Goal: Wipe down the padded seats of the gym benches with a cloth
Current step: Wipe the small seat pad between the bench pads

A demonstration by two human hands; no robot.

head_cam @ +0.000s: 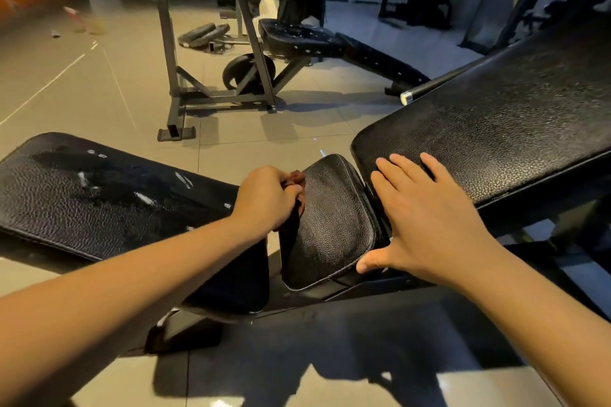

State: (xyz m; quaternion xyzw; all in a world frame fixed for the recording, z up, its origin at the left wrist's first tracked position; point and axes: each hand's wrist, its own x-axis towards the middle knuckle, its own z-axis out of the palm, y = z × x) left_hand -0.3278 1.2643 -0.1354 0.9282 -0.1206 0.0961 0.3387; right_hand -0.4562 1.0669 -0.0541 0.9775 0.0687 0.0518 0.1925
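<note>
On the near bench, seat pad (330,218): small, black, pebbled vinyl, tilted, lying between the long back pad (496,142) on the right and the left pad (99,195).
Left hand (264,198): fingers curled tight round a bunched cloth (295,177), of which only a reddish-brown fold shows, pressed at the seat pad's left edge.
Right hand (426,218): spread flat, holding nothing; its fingers lie on the back pad's near end, thumb against the seat pad's lower right corner.
Cloth handling: likely light and limp; best held wadded in the palm so it neither drags nor slips out.
Pad handling: probably firm foam under slick grained vinyl; press flat and steady it by an edge.
Left pad surface: pale streaks and scuffs on top.
</note>
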